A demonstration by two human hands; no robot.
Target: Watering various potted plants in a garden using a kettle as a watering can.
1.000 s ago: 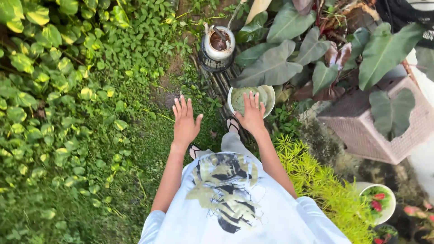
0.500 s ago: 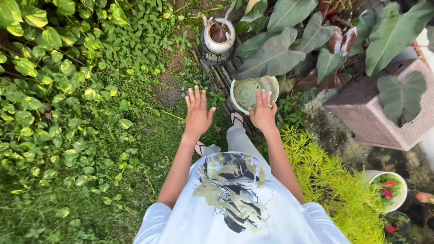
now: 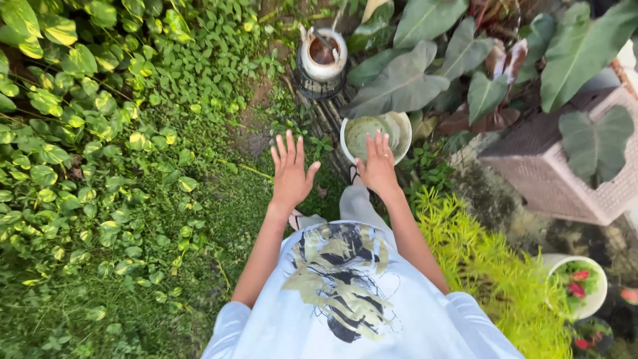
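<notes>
I look down at my own white printed shirt and two outstretched arms. My left hand (image 3: 290, 171) is held flat over the grass with fingers spread and nothing in it. My right hand (image 3: 378, 165) is also flat and empty, hovering over the near rim of a white bowl (image 3: 401, 129) of murky green water on the ground. A metal kettle-like pot (image 3: 320, 61) with a dark base stands farther ahead on a strip of bamboo slats (image 3: 325, 118). My sandalled foot shows just below the right hand.
Dense green and yellow ground-cover leaves (image 3: 73, 133) fill the left. Large dark-leaved plants (image 3: 405, 83) and a woven pinkish planter (image 3: 565, 173) stand at the right. A bright yellow-green shrub (image 3: 492, 272) and a white pot with red flowers (image 3: 579, 282) lie at the lower right.
The view has drifted slightly, so the plants sit a little differently in frame. Both hands stay flat and spread; the right hand has shifted a little over the bowl's near rim.
</notes>
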